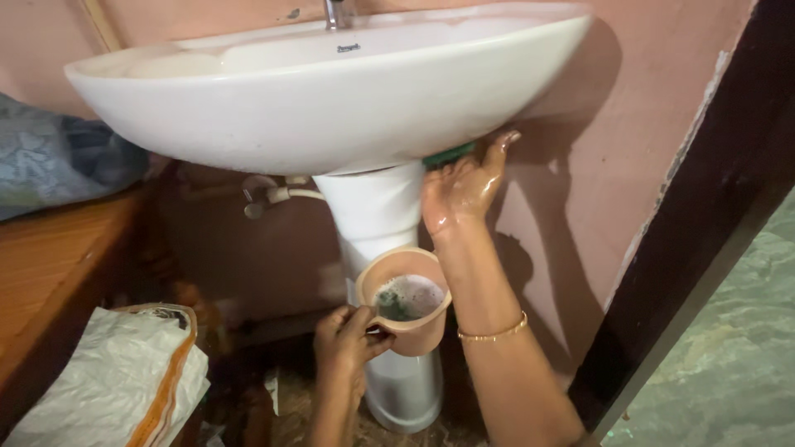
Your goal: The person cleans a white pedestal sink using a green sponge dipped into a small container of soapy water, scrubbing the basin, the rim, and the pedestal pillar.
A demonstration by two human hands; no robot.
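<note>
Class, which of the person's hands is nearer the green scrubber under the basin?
Right. The right hand presses the green scrubber against the basin's underside; the left hand is lower, holding the mug.

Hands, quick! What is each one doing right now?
Left hand: closed around the handle of the pink mug of soapy water.
Right hand: fingers pressing a green scrub pad against the underside of the white sink.

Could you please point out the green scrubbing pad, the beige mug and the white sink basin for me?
green scrubbing pad (450, 155): head view, on its visible green edge.
beige mug (414, 335): head view, on its outer wall.
white sink basin (315, 116): head view, on its curved outer wall.
</note>
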